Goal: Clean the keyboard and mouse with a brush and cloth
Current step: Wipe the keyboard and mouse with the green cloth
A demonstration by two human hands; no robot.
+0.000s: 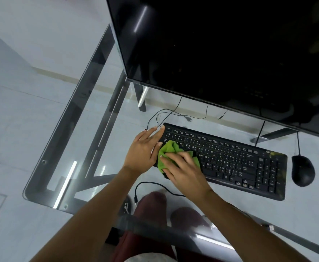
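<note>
Here the right hand [185,171] pressed a green cloth [169,155] onto the left end of the black keyboard [230,159], fingers loosely curled over it. Left hand [145,150] lay flat, fingers straight, against the keyboard's left edge. Mouse [303,170] sat just right of the keyboard on the glass tabletop [90,129].

A large dark monitor [230,53] fills the upper right, its screen black and reflecting faint streaks of light. It stands on a glass desk [64,140] with a grey metal frame [98,152] visible through the top. Thin black cables [166,112] loop on the glass below the monitor's lower edge, and another black cable [147,185] with a plug end curls near the desk's front edge. Through the glass, pale floor tiles [13,110] and dark red trousers [151,208] show.
</note>
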